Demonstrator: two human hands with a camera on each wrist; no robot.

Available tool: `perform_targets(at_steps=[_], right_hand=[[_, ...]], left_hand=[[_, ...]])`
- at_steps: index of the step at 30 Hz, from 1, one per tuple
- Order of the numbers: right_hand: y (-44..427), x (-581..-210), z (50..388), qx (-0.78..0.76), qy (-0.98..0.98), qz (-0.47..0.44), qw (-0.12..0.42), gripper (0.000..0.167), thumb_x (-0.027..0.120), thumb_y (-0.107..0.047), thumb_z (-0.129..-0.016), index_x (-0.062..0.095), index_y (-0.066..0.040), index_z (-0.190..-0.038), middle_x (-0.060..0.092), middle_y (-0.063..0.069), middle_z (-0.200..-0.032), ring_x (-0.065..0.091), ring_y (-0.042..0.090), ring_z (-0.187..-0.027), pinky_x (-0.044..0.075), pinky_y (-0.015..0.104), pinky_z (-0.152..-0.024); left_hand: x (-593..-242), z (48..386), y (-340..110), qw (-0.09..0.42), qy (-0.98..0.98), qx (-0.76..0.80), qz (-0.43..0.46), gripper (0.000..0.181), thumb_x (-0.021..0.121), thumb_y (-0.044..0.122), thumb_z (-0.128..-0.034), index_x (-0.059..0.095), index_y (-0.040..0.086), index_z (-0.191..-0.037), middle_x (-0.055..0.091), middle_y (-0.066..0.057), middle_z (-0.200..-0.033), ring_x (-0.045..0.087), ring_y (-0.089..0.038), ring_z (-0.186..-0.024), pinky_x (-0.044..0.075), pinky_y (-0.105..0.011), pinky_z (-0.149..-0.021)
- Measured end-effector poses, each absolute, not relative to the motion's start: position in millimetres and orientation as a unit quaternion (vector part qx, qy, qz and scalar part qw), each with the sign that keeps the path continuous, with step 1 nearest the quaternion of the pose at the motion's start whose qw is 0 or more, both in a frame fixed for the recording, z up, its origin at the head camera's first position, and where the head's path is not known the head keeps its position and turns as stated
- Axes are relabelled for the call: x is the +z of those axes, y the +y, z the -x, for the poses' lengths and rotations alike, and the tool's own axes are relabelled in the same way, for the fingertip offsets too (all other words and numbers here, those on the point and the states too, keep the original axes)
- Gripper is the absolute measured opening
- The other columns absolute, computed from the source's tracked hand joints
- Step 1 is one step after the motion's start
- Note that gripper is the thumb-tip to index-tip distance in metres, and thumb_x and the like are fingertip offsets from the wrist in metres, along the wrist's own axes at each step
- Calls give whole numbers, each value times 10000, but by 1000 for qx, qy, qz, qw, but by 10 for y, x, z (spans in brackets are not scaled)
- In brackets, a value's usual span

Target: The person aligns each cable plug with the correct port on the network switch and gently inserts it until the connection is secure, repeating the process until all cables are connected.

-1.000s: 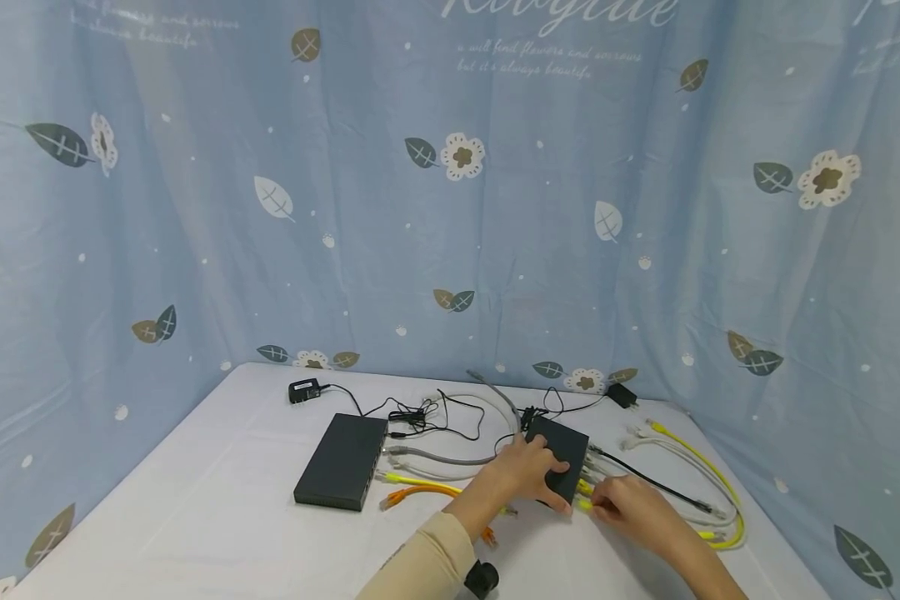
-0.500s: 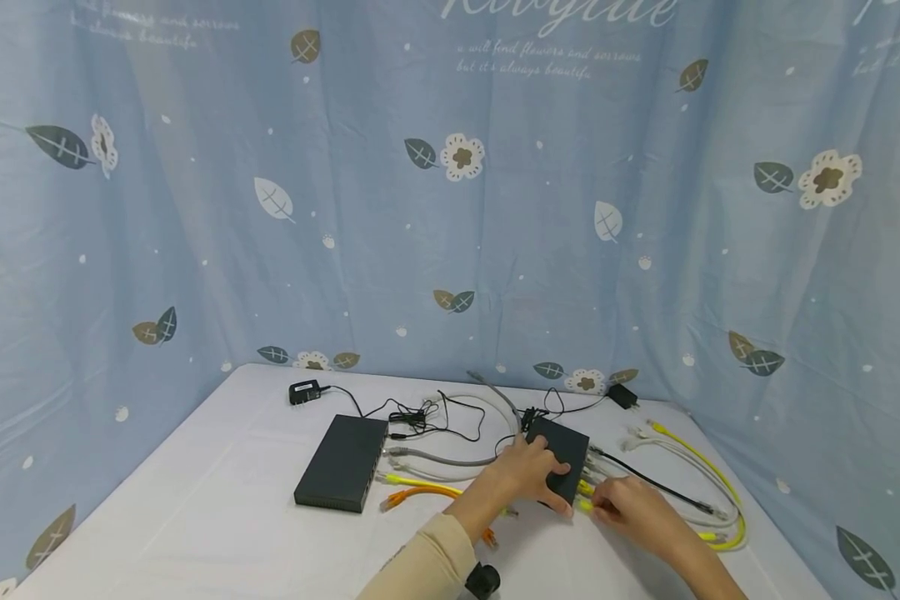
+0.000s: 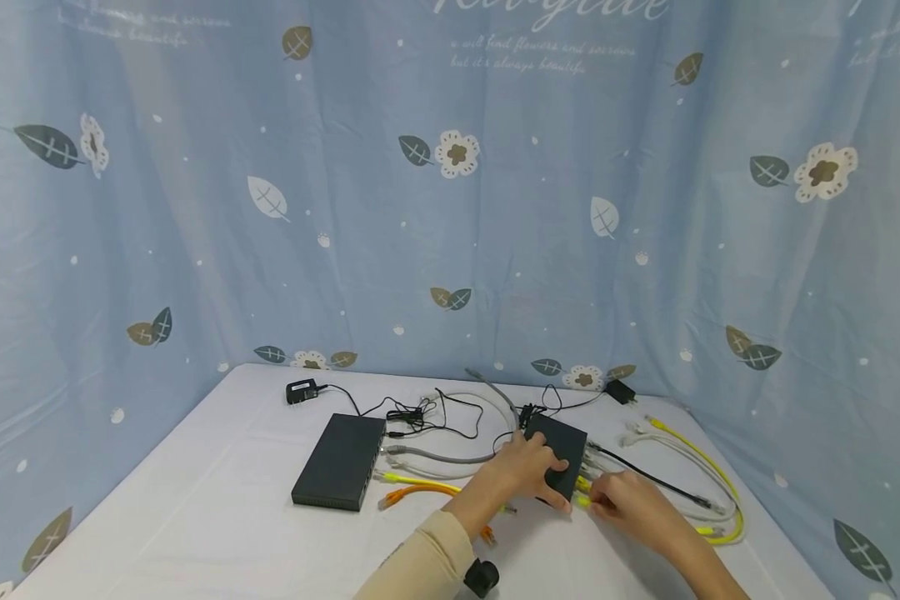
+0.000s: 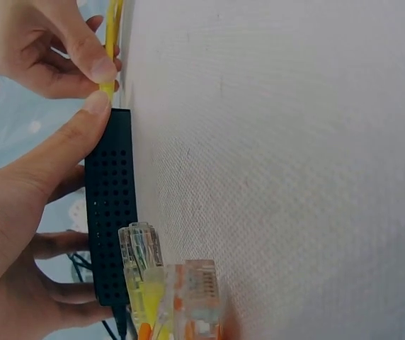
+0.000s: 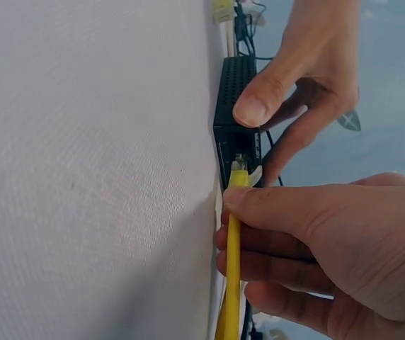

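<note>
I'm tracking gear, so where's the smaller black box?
In the head view, the smaller black box sits right of centre, held by the left hand, the right hand pinching a yellow plug at its right edge.

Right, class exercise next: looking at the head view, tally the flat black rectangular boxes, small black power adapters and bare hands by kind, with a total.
Flat black rectangular boxes: 2
Small black power adapters: 2
Bare hands: 2
Total: 6

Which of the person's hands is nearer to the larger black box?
Left. The left hand holds the smaller black box, to the right of the larger black box; the right hand is farther right, pinching a yellow cable.
</note>
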State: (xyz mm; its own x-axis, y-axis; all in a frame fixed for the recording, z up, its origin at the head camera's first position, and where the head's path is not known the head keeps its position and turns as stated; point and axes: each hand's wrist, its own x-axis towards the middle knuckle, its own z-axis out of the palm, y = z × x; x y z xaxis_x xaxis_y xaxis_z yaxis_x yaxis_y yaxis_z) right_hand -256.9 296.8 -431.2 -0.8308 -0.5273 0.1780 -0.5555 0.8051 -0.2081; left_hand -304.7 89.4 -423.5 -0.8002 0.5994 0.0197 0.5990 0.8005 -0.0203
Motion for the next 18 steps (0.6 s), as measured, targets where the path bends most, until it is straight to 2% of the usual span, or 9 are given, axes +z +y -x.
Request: perform_targets(at_steps=[18], right_hand=[[2945,-4330,2556,119,-952,-274,69,163,759,-84,-812,684,-201,-727,581,-154,-673,415,-66,-561,374,186,-512]], left_hand=[[-4215,3023,906,19,-950,20,312,739,660,769,-683,520,500,-1358,545,72,-1335,511,-291,-1250,534,-416,-926]])
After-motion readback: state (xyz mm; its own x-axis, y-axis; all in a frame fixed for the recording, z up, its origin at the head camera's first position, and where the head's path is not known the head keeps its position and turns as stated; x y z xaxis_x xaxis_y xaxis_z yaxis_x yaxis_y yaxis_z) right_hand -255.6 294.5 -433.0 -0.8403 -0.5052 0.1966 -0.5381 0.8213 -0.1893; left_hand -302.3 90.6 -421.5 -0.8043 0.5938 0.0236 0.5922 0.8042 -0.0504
